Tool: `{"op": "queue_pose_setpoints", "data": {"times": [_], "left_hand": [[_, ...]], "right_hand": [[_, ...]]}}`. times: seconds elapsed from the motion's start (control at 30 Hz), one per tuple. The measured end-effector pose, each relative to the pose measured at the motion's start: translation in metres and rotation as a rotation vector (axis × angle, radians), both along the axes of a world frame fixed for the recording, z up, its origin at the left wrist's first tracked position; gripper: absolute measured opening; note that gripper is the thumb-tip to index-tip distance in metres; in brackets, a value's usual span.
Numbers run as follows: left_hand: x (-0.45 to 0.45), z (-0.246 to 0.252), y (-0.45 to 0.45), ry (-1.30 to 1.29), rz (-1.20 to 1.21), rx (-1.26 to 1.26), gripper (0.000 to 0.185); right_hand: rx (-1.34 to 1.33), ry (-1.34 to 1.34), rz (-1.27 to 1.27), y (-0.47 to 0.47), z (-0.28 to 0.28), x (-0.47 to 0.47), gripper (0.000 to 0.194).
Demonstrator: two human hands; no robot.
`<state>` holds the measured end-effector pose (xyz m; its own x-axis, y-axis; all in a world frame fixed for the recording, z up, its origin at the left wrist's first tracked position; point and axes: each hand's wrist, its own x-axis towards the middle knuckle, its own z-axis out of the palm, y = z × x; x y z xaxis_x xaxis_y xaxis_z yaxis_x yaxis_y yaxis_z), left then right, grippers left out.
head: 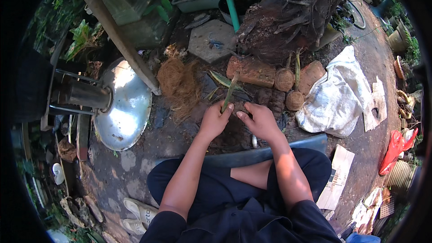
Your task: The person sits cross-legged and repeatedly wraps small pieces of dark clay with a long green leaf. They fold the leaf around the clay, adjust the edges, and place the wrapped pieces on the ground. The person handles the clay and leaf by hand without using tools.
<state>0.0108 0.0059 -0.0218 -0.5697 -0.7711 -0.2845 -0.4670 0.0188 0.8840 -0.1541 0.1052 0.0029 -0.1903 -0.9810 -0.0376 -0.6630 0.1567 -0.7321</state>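
My left hand (216, 116) grips a green leaf cutting (231, 89), possibly from a snake plant, which stands up between thumb and fingers. Close on its right is my right hand (259, 118), thumb and forefinger at a patch of brown soil (239, 105). Whether the right fingers hold some of that soil, I cannot tell. Beyond the hands lie a loose leaf piece (221, 78) and a heap of brown coconut fibre (179, 81). Two fibre-wrapped balls, an upper ball (284, 79) and a lower ball (295, 101), each have a stalk or leaf rising from them.
A brick (251, 71) lies before a tree trunk (280, 23). On the right are a white woven sack (337, 98) and cardboard (337, 175). A large metal dish (125, 114) leans at left beside a slanting post (116, 33). A dark curved sheet (236, 157) crosses my shins.
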Motion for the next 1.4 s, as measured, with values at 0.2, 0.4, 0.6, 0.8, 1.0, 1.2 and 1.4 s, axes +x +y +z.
{"op": "queue_pose_setpoints", "data": {"times": [0.2, 0.4, 0.6, 0.8, 1.0, 1.2, 1.4], "left_hand": [[0.0, -0.001, 0.004, 0.034, 0.034, 0.008, 0.037], [-0.003, -0.001, 0.011, 0.136, 0.157, 0.115, 0.039], [-0.006, -0.002, 0.006, 0.219, 0.059, 0.284, 0.036], [-0.008, 0.001, 0.005, 0.151, 0.042, 0.231, 0.031], [0.006, 0.002, -0.012, 0.011, 0.229, 0.089, 0.036], [0.016, 0.005, -0.019, -0.268, 0.134, -0.117, 0.041], [0.014, 0.008, -0.015, -0.292, 0.164, -0.274, 0.036]], "right_hand": [[-0.017, -0.028, -0.041, -0.003, -0.013, -0.011, 0.036], [-0.13, -0.144, -0.088, -0.004, -0.022, -0.008, 0.034], [-0.148, -0.251, -0.133, -0.007, -0.031, -0.004, 0.033], [-0.063, -0.395, -0.2, -0.01, -0.037, -0.004, 0.034], [-0.142, -0.36, -0.238, -0.004, -0.019, -0.017, 0.036], [-0.203, -0.445, -0.474, 0.0, -0.014, -0.035, 0.031], [-0.273, -0.648, -0.569, -0.003, -0.014, -0.039, 0.028]]}}
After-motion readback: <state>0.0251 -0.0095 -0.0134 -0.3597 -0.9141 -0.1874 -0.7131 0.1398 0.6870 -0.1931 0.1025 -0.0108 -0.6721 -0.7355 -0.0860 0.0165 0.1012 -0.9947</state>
